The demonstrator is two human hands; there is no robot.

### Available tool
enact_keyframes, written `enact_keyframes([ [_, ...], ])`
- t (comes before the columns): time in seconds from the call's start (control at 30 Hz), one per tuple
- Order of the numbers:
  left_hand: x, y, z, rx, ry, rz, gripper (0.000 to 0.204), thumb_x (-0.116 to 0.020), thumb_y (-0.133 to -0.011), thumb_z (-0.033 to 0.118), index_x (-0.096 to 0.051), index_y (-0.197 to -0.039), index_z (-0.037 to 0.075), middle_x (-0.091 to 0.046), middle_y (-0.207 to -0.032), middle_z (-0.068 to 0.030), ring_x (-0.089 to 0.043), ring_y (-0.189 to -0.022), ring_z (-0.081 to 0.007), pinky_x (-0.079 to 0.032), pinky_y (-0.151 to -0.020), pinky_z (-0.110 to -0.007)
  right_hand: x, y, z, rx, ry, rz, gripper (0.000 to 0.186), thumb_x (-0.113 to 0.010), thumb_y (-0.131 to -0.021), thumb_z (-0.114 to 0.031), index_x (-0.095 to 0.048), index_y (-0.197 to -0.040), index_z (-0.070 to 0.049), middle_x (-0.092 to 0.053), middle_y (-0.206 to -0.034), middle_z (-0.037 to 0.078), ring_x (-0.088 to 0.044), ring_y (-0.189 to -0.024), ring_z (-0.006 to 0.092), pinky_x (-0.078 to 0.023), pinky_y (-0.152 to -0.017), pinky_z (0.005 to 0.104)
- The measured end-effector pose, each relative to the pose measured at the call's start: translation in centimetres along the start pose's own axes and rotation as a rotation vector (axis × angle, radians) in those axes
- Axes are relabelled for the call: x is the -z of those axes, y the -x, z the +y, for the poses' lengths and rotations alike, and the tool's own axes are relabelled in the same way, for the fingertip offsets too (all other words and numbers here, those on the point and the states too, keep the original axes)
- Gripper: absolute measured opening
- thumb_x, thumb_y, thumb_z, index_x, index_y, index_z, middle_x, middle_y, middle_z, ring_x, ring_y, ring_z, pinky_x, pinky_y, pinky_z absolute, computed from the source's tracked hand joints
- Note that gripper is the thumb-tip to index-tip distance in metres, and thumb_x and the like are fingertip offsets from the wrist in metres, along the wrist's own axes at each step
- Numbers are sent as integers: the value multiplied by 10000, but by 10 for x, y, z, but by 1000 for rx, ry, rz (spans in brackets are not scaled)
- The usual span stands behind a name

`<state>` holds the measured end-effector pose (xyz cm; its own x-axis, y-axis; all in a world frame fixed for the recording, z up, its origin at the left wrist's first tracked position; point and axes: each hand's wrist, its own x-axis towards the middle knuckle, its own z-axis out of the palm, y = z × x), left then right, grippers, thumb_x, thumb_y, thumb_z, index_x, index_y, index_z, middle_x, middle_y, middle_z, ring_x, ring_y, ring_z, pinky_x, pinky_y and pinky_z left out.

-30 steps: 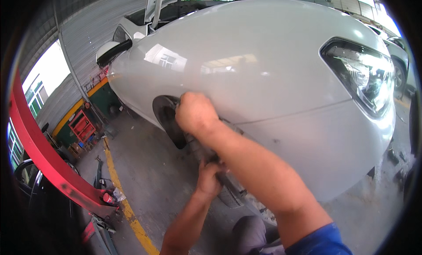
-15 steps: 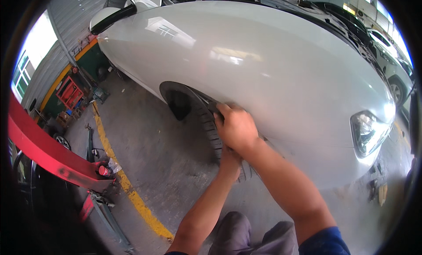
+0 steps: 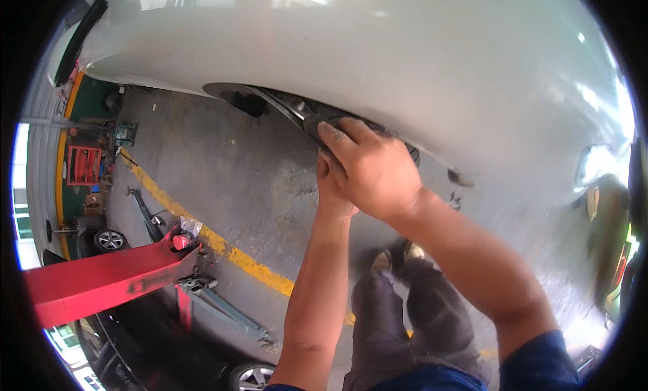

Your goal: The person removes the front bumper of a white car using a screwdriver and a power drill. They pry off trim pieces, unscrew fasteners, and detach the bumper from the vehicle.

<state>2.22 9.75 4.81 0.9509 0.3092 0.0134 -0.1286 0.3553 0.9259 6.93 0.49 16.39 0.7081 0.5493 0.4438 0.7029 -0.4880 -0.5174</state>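
Head view: right hand, just above frame centre, fingers bent over a dark part in the wheel opening; can't tell if it's gripping or only pressing. Left hand just below, partly covered by the right, fingers mostly hidden, grip can't be told. Dark part sits upper centre, under the glossy white curved car panel filling the top. Grey-trousered legs lower centre. Yellow painted floor line runs from centre left to lower centre. Red metal beam lower left, red metal rack left, black car bottom left.
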Motion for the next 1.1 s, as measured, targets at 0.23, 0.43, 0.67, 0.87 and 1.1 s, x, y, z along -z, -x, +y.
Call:
enact_keyframes([
  [0.23,8,-2,-10,199,726,-60,434,-320,-1107,423,-451,-1418,151,-557,-1332,-68,-567,-1218,-208,-482,-1028,-398,-1,16,3,6,-109,213,320,-735,-800,-108,-694,-1110,-39,-682,-999,145,-693,-706,302,-571,-569,394],
  [0.43,0,-1,-2,127,674,-159,426,-326,-1114,410,-436,-1428,144,-547,-1330,-68,-560,-1211,-200,-479,-1030,-386,-2,5,-10,-70,-110,163,320,-760,-794,-78,-720,-1105,-12,-702,-1041,171,-710,-743,309,-576,-608,365],
  [0.67,-2,3,-4,198,516,-68,409,-343,-1118,387,-427,-1418,123,-546,-1314,-65,-558,-1197,-194,-476,-1023,-381,-1,-9,-13,-71,-89,138,313,-744,-802,-49,-723,-1110,2,-711,-1054,198,-721,-772,336,-588,-657,365],
  [0.87,-22,5,-7,272,353,117,395,-376,-1116,368,-420,-1401,98,-546,-1298,-65,-557,-1180,-184,-476,-1015,-375,12,-26,-18,-259,-292,23,288,-714,-843,-34,-709,-1126,17,-720,-955,212,-725,-755,300,-566,-674,326],
  [1.1,-6,-4,7,69,535,-176,471,-578,-1047,334,-398,-1406,88,-542,-1313,-80,-558,-1172,-157,-478,-1011,-353,24,-38,-28,-246,-142,-95,301,-703,-809,-40,-712,-1102,26,-706,-925,185,-707,-715,303,-569,-649,356],
])
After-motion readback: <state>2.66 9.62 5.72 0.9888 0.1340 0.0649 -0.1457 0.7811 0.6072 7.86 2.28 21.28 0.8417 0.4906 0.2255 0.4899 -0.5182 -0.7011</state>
